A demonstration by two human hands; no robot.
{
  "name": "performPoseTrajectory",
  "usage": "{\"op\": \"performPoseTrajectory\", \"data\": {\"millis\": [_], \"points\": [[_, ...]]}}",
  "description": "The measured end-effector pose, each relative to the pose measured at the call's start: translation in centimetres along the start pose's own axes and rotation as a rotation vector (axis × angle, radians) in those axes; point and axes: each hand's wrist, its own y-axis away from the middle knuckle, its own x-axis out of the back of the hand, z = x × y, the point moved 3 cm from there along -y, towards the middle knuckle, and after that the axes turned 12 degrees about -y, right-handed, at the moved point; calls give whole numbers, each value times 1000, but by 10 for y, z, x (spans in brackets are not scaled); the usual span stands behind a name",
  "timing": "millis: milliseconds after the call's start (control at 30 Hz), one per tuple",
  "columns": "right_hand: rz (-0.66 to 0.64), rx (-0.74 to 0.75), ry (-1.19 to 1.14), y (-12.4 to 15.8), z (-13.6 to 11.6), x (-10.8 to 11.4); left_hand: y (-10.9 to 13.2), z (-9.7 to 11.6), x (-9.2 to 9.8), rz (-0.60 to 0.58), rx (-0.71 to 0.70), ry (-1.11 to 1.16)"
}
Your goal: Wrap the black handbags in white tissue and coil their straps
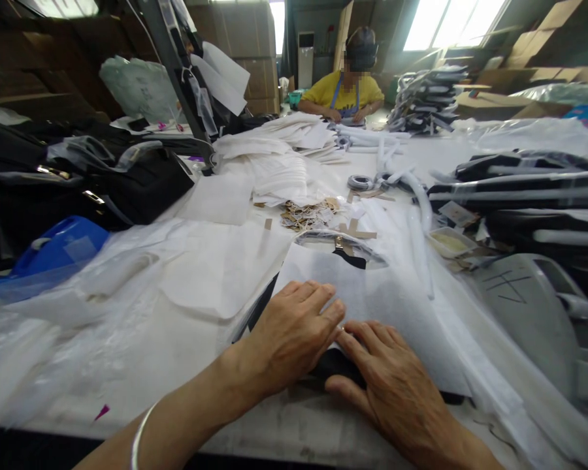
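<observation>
In front of me a black bag (340, 359) lies on the table, mostly covered by a white sheet (411, 313). Its handle (336, 236), wrapped in clear film, and a gold-coloured clasp (339, 243) show at the far end. My left hand (296, 326) rests on the sheet with bent fingers pressed together at its near edge. Close beside it, my right hand (392, 385) lies palm down, fingers stretched out and thumb apart, over the sheet and bag's dark near edge. What is under the left fingertips is partly hidden.
Stacked white sheets (284, 163) and a pile of stringed tags (308, 214) lie beyond the bag. Black bags (142, 176) and a blue container (61, 251) stand left. A grey plastic bin (534, 320) stands right. A person in yellow (343, 91) sits across the table.
</observation>
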Motion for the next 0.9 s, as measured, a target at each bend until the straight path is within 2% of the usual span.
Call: {"op": "performPoseTrajectory", "data": {"millis": [100, 233, 333, 433, 633, 767, 833, 900], "points": [[5, -2, -6, 0, 0, 0, -17, 5, -17, -32, -89, -17], [35, 21, -15, 3, 0, 0, -14, 1, -39, -248, -133, 86], [74, 31, -45, 4, 0, 2, 0, -1, -36, -294, -96, 172], [56, 17, -76, 3, 1, 3, 14, 2, -26, -321, -32, 277], [-80, 17, -177, 0, 7, 7, 40, 16, -21, -365, 88, 373], [-216, -120, -308, -9, 11, 24, 52, 27, -26, -363, 72, 362], [-174, -163, -351, -20, 8, 39, 55, 31, -31, -354, 78, 337], [-59, -122, -323, -35, 0, 53, 54, 33, -36, -337, 82, 313]]}}
